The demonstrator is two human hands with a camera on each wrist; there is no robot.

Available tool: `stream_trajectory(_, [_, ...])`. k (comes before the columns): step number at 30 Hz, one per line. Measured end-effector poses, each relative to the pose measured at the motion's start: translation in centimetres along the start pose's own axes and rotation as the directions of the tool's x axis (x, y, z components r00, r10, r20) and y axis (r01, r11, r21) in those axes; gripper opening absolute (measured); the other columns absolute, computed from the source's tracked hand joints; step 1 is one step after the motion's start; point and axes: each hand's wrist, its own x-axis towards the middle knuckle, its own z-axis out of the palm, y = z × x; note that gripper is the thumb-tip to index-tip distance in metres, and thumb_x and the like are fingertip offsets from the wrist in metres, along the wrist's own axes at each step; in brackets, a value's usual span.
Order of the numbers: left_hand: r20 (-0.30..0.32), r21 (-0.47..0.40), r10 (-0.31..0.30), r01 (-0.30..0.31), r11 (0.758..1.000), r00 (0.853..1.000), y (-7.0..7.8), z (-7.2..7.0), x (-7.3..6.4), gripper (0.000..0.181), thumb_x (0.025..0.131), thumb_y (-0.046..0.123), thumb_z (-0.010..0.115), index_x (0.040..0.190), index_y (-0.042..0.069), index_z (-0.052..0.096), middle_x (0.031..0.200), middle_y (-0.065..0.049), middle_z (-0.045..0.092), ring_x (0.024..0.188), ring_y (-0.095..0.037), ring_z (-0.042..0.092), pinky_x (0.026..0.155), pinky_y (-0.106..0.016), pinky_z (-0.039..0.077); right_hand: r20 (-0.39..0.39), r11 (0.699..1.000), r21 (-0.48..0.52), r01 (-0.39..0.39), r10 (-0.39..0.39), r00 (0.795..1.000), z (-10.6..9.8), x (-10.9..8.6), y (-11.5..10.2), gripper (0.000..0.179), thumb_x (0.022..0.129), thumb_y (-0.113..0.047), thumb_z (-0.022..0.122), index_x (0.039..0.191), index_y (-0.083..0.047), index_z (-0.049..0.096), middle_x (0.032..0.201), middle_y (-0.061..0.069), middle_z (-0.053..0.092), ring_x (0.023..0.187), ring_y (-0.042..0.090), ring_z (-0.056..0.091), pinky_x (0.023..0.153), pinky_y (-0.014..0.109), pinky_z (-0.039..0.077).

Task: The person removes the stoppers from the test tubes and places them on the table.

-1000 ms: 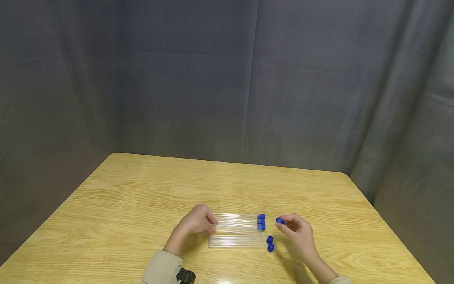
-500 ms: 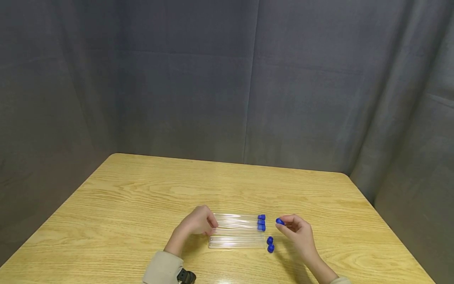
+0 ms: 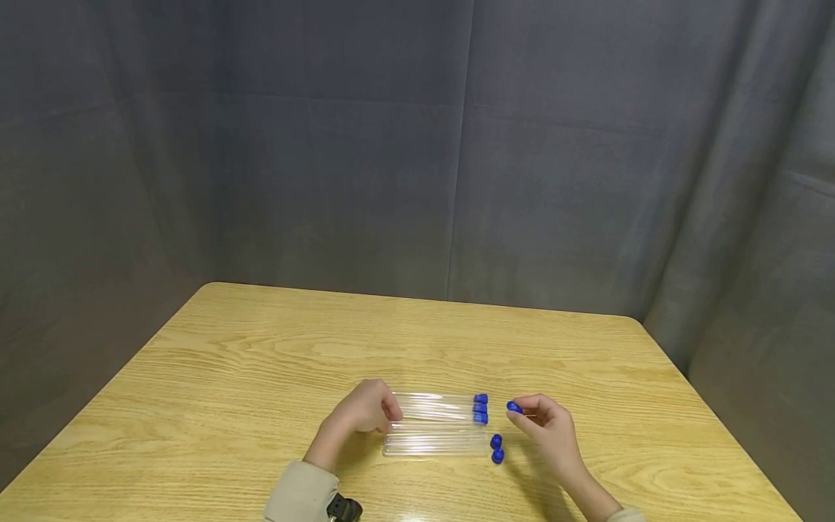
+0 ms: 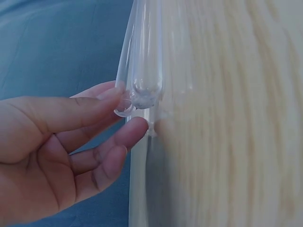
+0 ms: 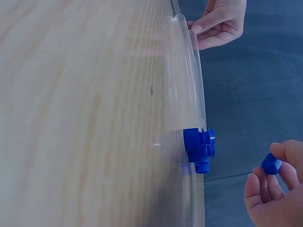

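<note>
We see a blue cap (image 3: 514, 407) pinched between the thumb and fingers of the right hand (image 3: 548, 426), apart from every tube and on the side toward the worktop's right edge. The left hand (image 3: 373, 406) pinches a clear tube (image 4: 124, 66) near its rounded end, thumb and fingers together on it; we cannot tell whether the tube touches the worktop.

Just beside that tube, toward the far edge, lie capped tubes (image 3: 433, 398), their three blue caps (image 3: 480, 408) in a row toward the right edge. On the side away from the far edge we find uncapped tubes (image 3: 433, 444), side by side; their clear walls blur together, so we cannot count them. Two loose caps (image 3: 499, 455) sit just past their right-hand ends.

All this lies on the pale wood-grain worktop (image 3: 261, 341), well away from its rounded far corners. We also see beige sleeves (image 3: 301, 491), a black wristband (image 3: 344, 508) at the left wrist, and grey curtains (image 3: 339, 145) behind the far edge.
</note>
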Motion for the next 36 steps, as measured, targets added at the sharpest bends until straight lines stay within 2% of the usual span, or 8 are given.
stream_trajectory(9, [-0.006,0.034,0.021,-0.021,0.999,1.000,-0.23,0.21,0.18,0.021,0.061,-0.020,0.066,0.071,-0.002,0.068,0.065,-0.004,0.062,0.054,-0.008,0.050,0.046,-0.020,0.042,0.000,1.000,0.002,-0.009,0.009,1.000,0.03,-0.14,-0.15,0.017,0.074,0.008,0.067,0.088,0.012,0.060,0.082,0.005,0.061,0.069,0.007,0.057,0.062,0.018,0.049])
stream_trajectory(25, [0.007,0.040,0.000,0.000,0.999,1.000,-0.50,0.34,0.28,0.024,0.061,-0.022,0.061,0.071,-0.001,0.067,0.064,-0.004,0.060,0.053,-0.009,0.047,0.044,-0.019,0.040,0.013,1.000,-0.005,-0.024,0.024,1.000,-0.01,-0.14,-0.12,0.015,0.075,0.007,0.066,0.088,0.012,0.060,0.082,0.008,0.060,0.070,0.008,0.057,0.063,0.019,0.049])
stream_trajectory(36, [0.016,0.016,-0.003,0.003,1.000,1.000,-0.29,0.20,0.14,0.019,0.064,-0.019,0.065,0.071,-0.002,0.066,0.063,-0.003,0.059,0.054,-0.010,0.050,0.047,-0.021,0.042,0.009,0.999,-0.013,-0.041,0.041,0.999,0.04,-0.14,-0.05,0.015,0.075,0.008,0.066,0.088,0.011,0.060,0.084,0.008,0.060,0.070,0.008,0.057,0.064,0.019,0.049])
